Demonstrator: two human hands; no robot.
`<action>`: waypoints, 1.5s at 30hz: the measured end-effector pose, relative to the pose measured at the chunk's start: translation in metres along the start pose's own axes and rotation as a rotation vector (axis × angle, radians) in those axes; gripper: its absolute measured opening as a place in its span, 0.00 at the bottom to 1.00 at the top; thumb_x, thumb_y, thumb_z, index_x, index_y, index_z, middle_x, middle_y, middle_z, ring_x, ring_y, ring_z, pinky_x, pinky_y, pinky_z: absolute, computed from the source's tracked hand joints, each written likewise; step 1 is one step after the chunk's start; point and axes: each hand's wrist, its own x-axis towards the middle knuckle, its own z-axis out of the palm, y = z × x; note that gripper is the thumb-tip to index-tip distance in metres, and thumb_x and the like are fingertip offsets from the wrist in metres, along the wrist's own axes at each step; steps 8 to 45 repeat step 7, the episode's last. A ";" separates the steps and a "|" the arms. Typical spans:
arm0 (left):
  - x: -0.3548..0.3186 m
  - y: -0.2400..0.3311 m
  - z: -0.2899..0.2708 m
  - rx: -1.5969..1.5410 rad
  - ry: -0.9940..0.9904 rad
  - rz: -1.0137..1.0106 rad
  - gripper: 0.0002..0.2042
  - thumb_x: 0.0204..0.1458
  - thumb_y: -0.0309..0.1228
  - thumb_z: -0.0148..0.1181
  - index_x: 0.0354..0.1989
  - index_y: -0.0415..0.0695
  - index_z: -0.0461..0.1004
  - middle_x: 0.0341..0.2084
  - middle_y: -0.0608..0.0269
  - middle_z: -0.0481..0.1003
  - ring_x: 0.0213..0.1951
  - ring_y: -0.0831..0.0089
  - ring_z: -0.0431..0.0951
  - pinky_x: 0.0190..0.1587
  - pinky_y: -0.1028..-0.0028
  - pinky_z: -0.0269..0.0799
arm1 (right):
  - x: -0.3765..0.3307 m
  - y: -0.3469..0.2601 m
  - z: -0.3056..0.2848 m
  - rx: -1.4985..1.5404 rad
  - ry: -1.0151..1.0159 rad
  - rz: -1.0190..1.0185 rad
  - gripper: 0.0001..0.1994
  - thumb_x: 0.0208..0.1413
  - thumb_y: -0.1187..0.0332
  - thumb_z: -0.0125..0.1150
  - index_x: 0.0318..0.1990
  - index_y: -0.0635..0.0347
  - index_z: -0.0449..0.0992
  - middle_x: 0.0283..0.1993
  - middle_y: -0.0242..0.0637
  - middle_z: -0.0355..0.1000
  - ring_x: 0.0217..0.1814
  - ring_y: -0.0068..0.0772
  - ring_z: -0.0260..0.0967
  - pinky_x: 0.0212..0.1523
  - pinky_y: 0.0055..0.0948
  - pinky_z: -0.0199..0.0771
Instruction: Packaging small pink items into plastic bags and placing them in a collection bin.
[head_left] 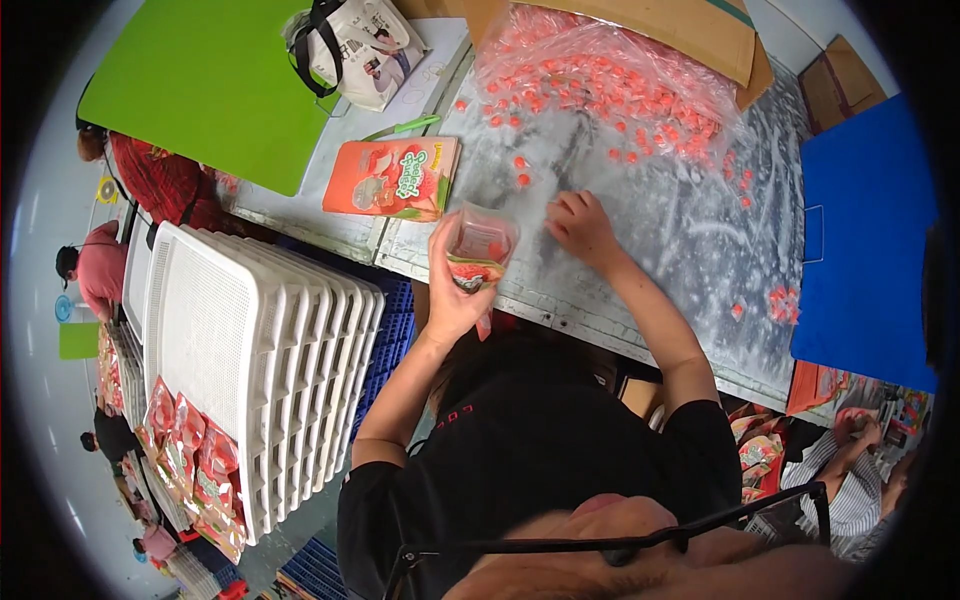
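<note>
My left hand (455,290) is wrapped around a red and clear plastic pouch (482,240), held upright just off the table's near edge. The pouch's mouth is open at the top, and a few red pieces show inside. To the right of the pouch, my right hand (582,228) hovers over the metal table with fingers curled; what they hold, if anything, is hidden. Beyond my hands, many small red wrapped candies (640,100) spill from a clear plastic liner. A stack of flat red pouches (390,178) lies to the left of the held pouch.
A cardboard box (715,40) stands at the back behind the liner. A blue panel (865,240) borders the table's right, a green panel (210,90) the far left. Stacked white trays (210,320) with filled pouches (195,450) rise at left. Several people are nearby.
</note>
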 end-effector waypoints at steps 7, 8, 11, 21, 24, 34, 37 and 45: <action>0.014 0.013 0.019 0.143 -0.041 0.246 0.43 0.35 0.21 0.66 0.66 0.40 0.56 0.65 0.47 0.54 0.67 0.49 0.57 0.69 0.58 0.53 | 0.012 -0.009 -0.019 0.763 0.440 0.441 0.07 0.58 0.65 0.62 0.38 0.58 0.77 0.34 0.34 0.73 0.32 0.33 0.70 0.34 0.37 0.73; 0.014 0.013 0.019 0.143 -0.041 0.246 0.43 0.35 0.21 0.66 0.66 0.40 0.56 0.65 0.47 0.54 0.67 0.49 0.57 0.69 0.58 0.53 | 0.012 -0.009 -0.019 0.763 0.440 0.441 0.07 0.58 0.65 0.62 0.38 0.58 0.77 0.34 0.34 0.73 0.32 0.33 0.70 0.34 0.37 0.73; 0.014 0.013 0.019 0.143 -0.041 0.246 0.43 0.35 0.21 0.66 0.66 0.40 0.56 0.65 0.47 0.54 0.67 0.49 0.57 0.69 0.58 0.53 | 0.012 -0.009 -0.019 0.763 0.440 0.441 0.07 0.58 0.65 0.62 0.38 0.58 0.77 0.34 0.34 0.73 0.32 0.33 0.70 0.34 0.37 0.73; 0.014 0.013 0.019 0.143 -0.041 0.246 0.43 0.35 0.21 0.66 0.66 0.40 0.56 0.65 0.47 0.54 0.67 0.49 0.57 0.69 0.58 0.53 | 0.012 -0.009 -0.019 0.763 0.440 0.441 0.07 0.58 0.65 0.62 0.38 0.58 0.77 0.34 0.34 0.73 0.32 0.33 0.70 0.34 0.37 0.73; 0.014 0.013 0.019 0.143 -0.041 0.246 0.43 0.35 0.21 0.66 0.66 0.40 0.56 0.65 0.47 0.54 0.67 0.49 0.57 0.69 0.58 0.53 | 0.012 -0.009 -0.019 0.763 0.440 0.441 0.07 0.58 0.65 0.62 0.38 0.58 0.77 0.34 0.34 0.73 0.32 0.33 0.70 0.34 0.37 0.73; 0.014 0.013 0.019 0.143 -0.041 0.246 0.43 0.35 0.21 0.66 0.66 0.40 0.56 0.65 0.47 0.54 0.67 0.49 0.57 0.69 0.58 0.53 | 0.012 -0.009 -0.019 0.763 0.440 0.441 0.07 0.58 0.65 0.62 0.38 0.58 0.77 0.34 0.34 0.73 0.32 0.33 0.70 0.34 0.37 0.73; 0.014 0.013 0.019 0.143 -0.041 0.246 0.43 0.35 0.21 0.66 0.66 0.40 0.56 0.65 0.47 0.54 0.67 0.49 0.57 0.69 0.58 0.53 | 0.012 -0.009 -0.019 0.763 0.440 0.441 0.07 0.58 0.65 0.62 0.38 0.58 0.77 0.34 0.34 0.73 0.32 0.33 0.70 0.34 0.37 0.73; 0.014 0.013 0.019 0.143 -0.041 0.246 0.43 0.35 0.21 0.66 0.66 0.40 0.56 0.65 0.47 0.54 0.67 0.49 0.57 0.69 0.58 0.53 | 0.012 -0.009 -0.019 0.763 0.440 0.441 0.07 0.58 0.65 0.62 0.38 0.58 0.77 0.34 0.34 0.73 0.32 0.33 0.70 0.34 0.37 0.73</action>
